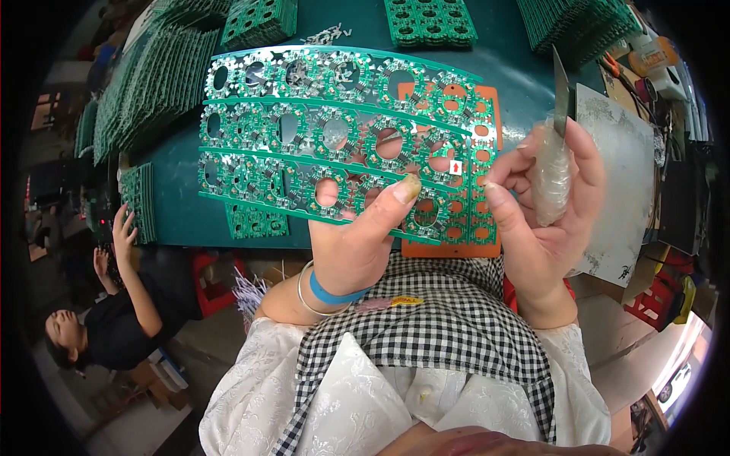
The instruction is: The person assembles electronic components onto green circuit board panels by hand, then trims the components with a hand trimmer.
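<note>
A large green circuit board panel [296, 156], with rows of round cut-outs and small parts, is held up in front of me. My left hand [361, 235] grips its near edge, thumb on top and fingers beneath. In my right hand [551, 205], just right of the panel, is a knife [553, 171] with its handle wrapped in clear plastic and its blade pointing up and away. The thumb and index finger of that hand are close to the panel's right edge; whether they touch it I cannot tell. Under the panel lies an orange tray [449, 249] carrying another green board [481, 216].
Stacks of green panels [152, 91] stand at the left, more panels [430, 21] at the back. Small pale pieces [328, 35] lie beyond my panel. A grey metal plate [616, 175] is at the right, near pliers [617, 67]. Another person [125, 304] works at the left.
</note>
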Demonstrator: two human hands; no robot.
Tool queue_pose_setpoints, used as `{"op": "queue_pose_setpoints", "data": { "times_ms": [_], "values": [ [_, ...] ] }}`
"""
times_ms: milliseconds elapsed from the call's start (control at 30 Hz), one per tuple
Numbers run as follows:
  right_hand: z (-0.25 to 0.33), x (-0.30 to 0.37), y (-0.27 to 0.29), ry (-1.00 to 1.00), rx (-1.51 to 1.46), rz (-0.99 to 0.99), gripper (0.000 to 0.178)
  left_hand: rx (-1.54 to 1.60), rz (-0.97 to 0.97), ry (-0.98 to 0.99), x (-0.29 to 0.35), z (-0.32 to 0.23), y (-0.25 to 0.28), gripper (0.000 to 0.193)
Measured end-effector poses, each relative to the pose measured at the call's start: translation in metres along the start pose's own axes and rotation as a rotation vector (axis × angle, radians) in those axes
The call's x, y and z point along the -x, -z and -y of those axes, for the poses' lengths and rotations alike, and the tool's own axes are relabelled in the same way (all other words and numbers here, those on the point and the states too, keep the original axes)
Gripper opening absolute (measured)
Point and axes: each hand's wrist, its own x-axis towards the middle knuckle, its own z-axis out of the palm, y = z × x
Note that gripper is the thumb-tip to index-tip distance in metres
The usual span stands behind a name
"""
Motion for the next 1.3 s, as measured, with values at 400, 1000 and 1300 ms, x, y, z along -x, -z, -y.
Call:
{"op": "queue_pose_setpoints", "data": {
  "times_ms": [400,1000,1300],
  "values": [
    [0.0,-0.002,-0.005,-0.03,-0.048,-0.013,0.077,-0.003,0.008,0.023,0.0,0.001,0.0,0.051],
    [-0.003,0.004,-0.005,-0.073,-0.07,-0.072,0.072,-0.007,-0.018,0.08,0.002,0.0,-0.002,0.053],
    [-0.002,0.001,-0.003,-0.065,-0.107,-0.057,0.073,0.077,0.011,0.123,-0.002,-0.006,-0.006,0.054]
  ]
}}
